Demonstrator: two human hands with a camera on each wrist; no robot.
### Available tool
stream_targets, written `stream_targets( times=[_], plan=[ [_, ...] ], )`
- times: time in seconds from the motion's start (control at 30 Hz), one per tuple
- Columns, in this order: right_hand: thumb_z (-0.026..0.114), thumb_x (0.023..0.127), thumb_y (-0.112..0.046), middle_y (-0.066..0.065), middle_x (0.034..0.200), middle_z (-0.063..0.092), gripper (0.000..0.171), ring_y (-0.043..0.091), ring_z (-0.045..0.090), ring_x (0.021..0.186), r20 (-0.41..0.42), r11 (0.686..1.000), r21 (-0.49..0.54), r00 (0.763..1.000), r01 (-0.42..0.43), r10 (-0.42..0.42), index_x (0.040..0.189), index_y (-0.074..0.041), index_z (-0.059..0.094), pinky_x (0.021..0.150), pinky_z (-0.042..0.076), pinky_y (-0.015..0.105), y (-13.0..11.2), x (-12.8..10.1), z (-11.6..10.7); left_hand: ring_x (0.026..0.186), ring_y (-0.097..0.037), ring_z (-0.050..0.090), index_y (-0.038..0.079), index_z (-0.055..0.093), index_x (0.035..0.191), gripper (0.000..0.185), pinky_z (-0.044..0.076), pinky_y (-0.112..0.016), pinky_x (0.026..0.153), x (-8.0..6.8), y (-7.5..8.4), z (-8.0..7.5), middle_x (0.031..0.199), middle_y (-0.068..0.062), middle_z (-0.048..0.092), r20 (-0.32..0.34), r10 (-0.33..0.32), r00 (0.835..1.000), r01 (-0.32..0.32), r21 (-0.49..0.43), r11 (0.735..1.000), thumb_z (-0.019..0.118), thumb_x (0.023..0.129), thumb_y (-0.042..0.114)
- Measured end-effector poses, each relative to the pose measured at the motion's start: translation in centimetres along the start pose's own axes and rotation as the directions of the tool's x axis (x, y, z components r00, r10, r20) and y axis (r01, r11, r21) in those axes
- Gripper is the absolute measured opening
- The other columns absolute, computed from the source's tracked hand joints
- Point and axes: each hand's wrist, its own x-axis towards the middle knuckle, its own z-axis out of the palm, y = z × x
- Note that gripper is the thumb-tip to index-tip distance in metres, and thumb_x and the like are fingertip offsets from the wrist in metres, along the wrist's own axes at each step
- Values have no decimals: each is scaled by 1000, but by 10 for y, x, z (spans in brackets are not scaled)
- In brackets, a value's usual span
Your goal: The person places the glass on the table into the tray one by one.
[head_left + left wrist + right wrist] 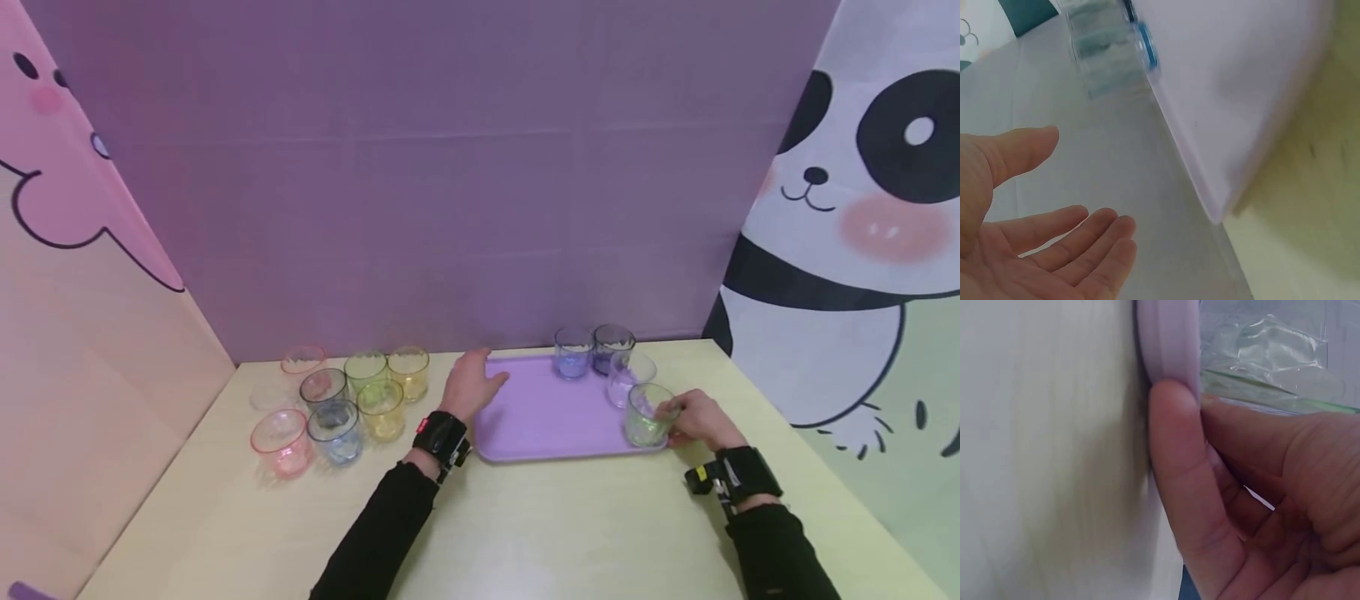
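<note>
Fingers of your right hand [697,418] curl round the green cup [647,415], which stands at the near right corner of the lilac tray [540,417], thumb against the tray rim. Your left hand [468,385] lies with fingers straight and relaxed at the tray's left edge — holding nothing. Three bluish cups [600,354] sit at the tray's far side; more cups [341,400] cluster on the bench [525,525] to the left. Keep the cup upright, seat it flat inside the rim — steady the tray with the left hand.
</note>
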Motion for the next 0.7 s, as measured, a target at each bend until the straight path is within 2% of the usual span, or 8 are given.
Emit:
stream_targets(
  times=[0.23, 0.33, 0.43, 0.57, 0.7],
  plan=[
    [60, 65, 18, 37, 118, 60, 44, 15, 66, 65, 7, 1000, -2, 1000, -7, 7, 108, 17, 64, 58, 59, 31, 0, 1, -2, 107, -40, 63, -6, 60, 122, 50, 52, -49, 91, 2, -11, -18, 116, -25, 66, -46, 13, 999, -10, 70, 997, 73, 87, 27],
    [59, 66, 18, 37, 118, 60, 43, 16, 66, 66, 8, 1000, -4, 1000, 1, -1, 109, 18, 64, 59, 59, 32, -1, 0, -2, 103, -39, 64, -6, 62, 117, 47, 54, -48, 87, 4, -16, -28, 112, -24, 67, -67, 21, 997, -12, 138, 990, 73, 86, 28],
    [59, 66, 18, 38, 117, 60, 43, 16, 67, 67, 8, 1000, -3, 1000, 9, -9, 109, 18, 63, 59, 59, 32, -2, 0, -2, 97, -39, 65, -6, 65, 108, 42, 54, -48, 82, 7, -20, -40, 105, -23, 67, -115, 8, 993, 18, 216, 976, 75, 84, 26],
    [60, 65, 17, 38, 117, 60, 44, 17, 67, 66, 4, 1000, 5, 1000, 12, -12, 109, 18, 63, 59, 60, 33, -1, 0, -2, 96, -40, 64, -9, 64, 106, 46, 54, -49, 81, 10, -26, -54, 103, -24, 66, -197, -33, 980, 98, 325, 941, 80, 81, 26],
    [60, 65, 16, 38, 117, 60, 44, 16, 67, 64, 6, 1000, 11, 1000, 9, -9, 110, 18, 63, 59, 60, 33, 0, -1, -1, 101, -43, 62, -14, 60, 113, 59, 51, -52, 88, 9, -30, -61, 107, -29, 65, -218, -72, 973, 167, 455, 875, 80, 79, 30]
  ],
)
